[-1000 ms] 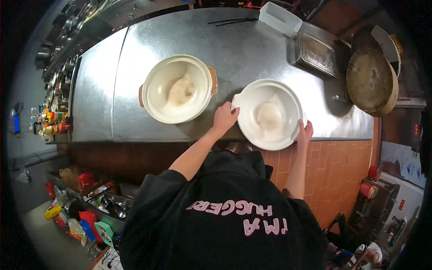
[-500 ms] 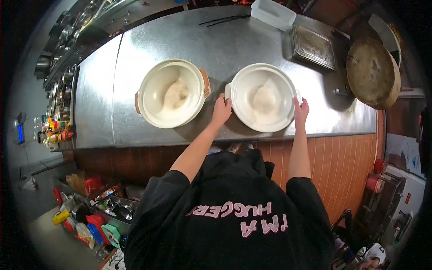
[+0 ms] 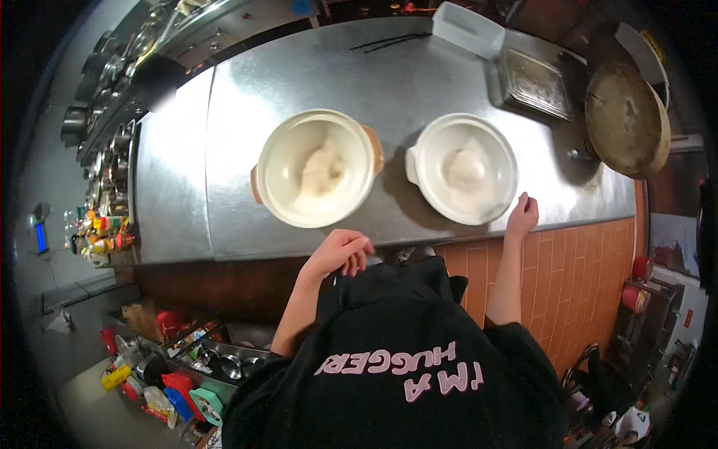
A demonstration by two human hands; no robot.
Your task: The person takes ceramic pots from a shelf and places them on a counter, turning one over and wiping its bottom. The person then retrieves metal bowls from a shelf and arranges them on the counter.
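Two round ceramic casserole pots stand side by side on the steel counter [image 3: 247,90]. The left pot [image 3: 280,168] is cream inside with brown side handles; the right pot [image 3: 434,161] is white with a white handle. A pale brownish patch shows in the bottom of each. My left hand [image 3: 340,253] hovers at the counter's front edge, below the left pot, its fingers loosely bent and apart with nothing in them. Just off the right pot's lower right rim is my right hand [image 3: 523,215], its fingers curled in, with nothing visible in them.
A lidded metal container [image 3: 535,84], a clear plastic tub [image 3: 467,31] and dark chopsticks [image 3: 390,42] lie toward the back. A large wok [image 3: 627,120] stands at the right. Bottles [image 3: 105,232] crowd the far left, and a sink holding utensils [image 3: 232,363] lies lower left.
Both hands have let go of the right pot. My left hand has drawn back down and left to the counter's edge; my right hand has dropped slightly away. The whole view has shifted.
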